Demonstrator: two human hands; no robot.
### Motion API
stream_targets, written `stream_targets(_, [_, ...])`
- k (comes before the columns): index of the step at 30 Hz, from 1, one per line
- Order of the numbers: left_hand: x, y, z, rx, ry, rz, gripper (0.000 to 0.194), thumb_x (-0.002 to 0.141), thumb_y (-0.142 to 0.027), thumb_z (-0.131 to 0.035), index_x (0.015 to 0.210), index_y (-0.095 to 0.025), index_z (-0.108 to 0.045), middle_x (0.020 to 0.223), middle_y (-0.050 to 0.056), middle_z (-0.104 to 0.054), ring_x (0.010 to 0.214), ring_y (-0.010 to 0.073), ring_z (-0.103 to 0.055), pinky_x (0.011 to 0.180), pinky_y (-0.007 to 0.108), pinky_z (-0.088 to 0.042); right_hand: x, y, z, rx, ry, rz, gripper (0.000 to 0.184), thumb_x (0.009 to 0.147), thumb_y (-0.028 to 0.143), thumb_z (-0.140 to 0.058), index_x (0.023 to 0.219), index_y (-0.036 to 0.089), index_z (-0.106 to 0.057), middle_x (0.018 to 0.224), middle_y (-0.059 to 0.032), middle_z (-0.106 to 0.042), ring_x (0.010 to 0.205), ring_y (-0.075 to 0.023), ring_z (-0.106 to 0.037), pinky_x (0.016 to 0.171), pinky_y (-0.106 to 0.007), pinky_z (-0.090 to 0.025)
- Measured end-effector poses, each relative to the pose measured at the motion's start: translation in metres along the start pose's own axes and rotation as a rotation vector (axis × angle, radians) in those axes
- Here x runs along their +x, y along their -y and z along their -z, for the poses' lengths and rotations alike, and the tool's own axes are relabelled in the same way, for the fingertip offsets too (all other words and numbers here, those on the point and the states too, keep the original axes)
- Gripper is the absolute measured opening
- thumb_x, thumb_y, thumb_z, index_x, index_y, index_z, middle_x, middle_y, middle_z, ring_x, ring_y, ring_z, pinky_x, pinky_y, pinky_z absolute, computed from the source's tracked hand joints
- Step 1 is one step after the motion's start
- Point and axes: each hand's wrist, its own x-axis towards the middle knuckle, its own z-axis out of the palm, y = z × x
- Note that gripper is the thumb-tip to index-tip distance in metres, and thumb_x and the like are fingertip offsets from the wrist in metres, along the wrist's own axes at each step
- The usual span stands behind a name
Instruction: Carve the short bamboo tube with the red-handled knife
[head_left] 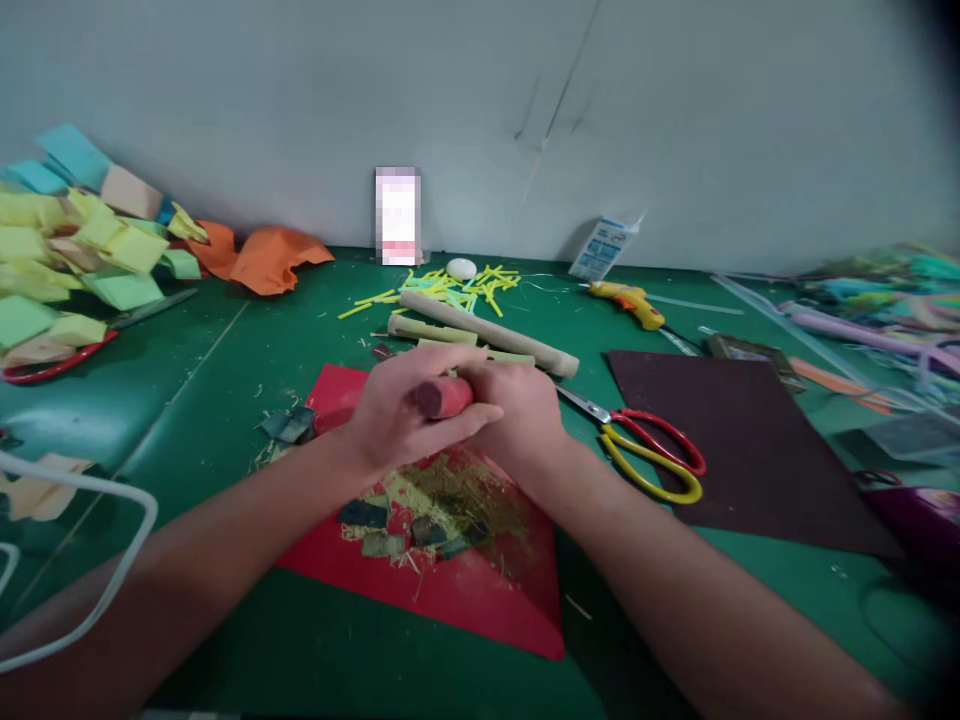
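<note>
My left hand [390, 410] is closed around a short red round rod [445, 398], its dark end facing me. My right hand [521, 415] makes a fist pressed up against the left one; whatever is inside it is hidden. Both hands are over a red sheet [495, 610] on the green table. Yellowish dust [480, 500] and small dark scraps of what looks like sandpaper [364, 513] lie on the sheet below them. Just beyond my hands are pale bamboo-like sticks [495, 335]. Scissors [652, 455] with red and yellow handles lie to the right of my right hand.
A dark brown sheet [742, 440] lies on the right, a yellow glue gun [630, 303] behind it. Yellow strips [491, 290] and a phone [398, 215] are at the back. Folded paper pieces [82, 250] pile up left, above a white wire frame [139, 530]. Colourful strips [885, 310] crowd the right.
</note>
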Motion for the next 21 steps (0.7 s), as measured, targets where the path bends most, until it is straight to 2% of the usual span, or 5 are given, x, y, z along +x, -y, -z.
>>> stream_targets(4, [0.001,0.006,0.001,0.000,-0.148,0.084,0.006,0.085,-0.026,-0.067,0.083,-0.020,-0.069,0.081,0.001,-0.073,0.074,0.0140,-0.066,0.074,0.029,-0.055,-0.010,-0.014,-0.001,0.082,-0.073,0.084,0.028,0.081,0.035,-0.062,0.103,0.020,-0.070,0.085,-0.0065,-0.074,0.070,-0.0215,-0.062,0.058,-0.032,-0.031])
stream_targets(8, [0.002,0.022,0.002,0.000,-0.289,0.261,0.017,0.089,-0.032,-0.063,0.077,-0.021,-0.070,0.080,0.001,-0.073,0.077,0.0143,-0.066,0.075,0.028,-0.054,-0.017,-0.045,-0.007,0.061,-0.076,0.194,0.040,0.081,0.043,-0.068,0.111,0.017,-0.070,0.114,-0.0135,-0.070,0.103,-0.0311,-0.061,0.081,-0.040,-0.043])
stream_targets(14, [0.001,0.037,-0.001,-0.202,-0.314,0.528,0.037,0.092,-0.054,-0.058,0.084,-0.020,-0.070,0.063,-0.001,-0.063,0.047,0.0094,-0.052,0.047,0.025,-0.043,-0.019,-0.064,-0.022,0.077,0.065,0.245,0.031,0.083,0.031,-0.067,0.109,0.015,-0.072,0.099,-0.0116,-0.071,0.094,-0.0270,-0.059,0.082,-0.040,-0.043])
stream_targets(17, [0.000,0.038,-0.003,-0.278,-0.359,0.501,0.034,0.090,-0.054,-0.061,0.087,-0.021,-0.069,0.068,-0.001,-0.064,0.048,0.0087,-0.051,0.044,0.025,-0.042,-0.021,-0.063,-0.022,0.112,0.101,0.234,0.031,0.080,0.030,-0.071,0.106,0.015,-0.073,0.095,-0.0113,-0.068,0.087,-0.0244,-0.057,0.077,-0.037,-0.042])
stream_targets(21, [-0.002,0.030,-0.005,-0.265,-0.291,0.398,0.028,0.078,-0.043,-0.077,0.097,-0.023,-0.069,0.093,0.002,-0.071,0.075,0.0138,-0.065,0.067,0.029,-0.056,-0.024,-0.062,-0.022,0.178,0.085,0.197,0.030,0.078,0.035,-0.075,0.102,0.017,-0.074,0.090,-0.0088,-0.065,0.080,-0.0208,-0.056,0.073,-0.033,-0.041])
